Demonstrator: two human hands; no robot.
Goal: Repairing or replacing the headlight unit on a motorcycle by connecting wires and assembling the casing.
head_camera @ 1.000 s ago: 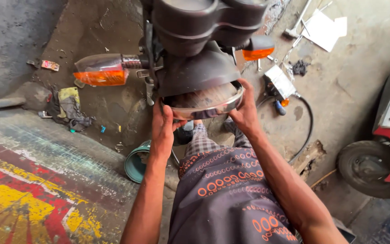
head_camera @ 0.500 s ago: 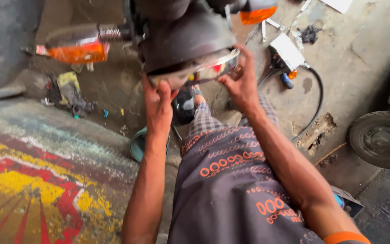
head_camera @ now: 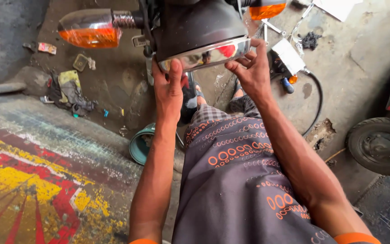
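- While the person stands over it, the motorcycle headlight sits at the top of the view, its chrome rim facing down.
- The left hand presses flat against the rim's left edge, fingers up.
- The right hand grips the rim's right edge; the hands are apart.
- An orange turn signal juts out left.
- A teal ring lies on the floor below.
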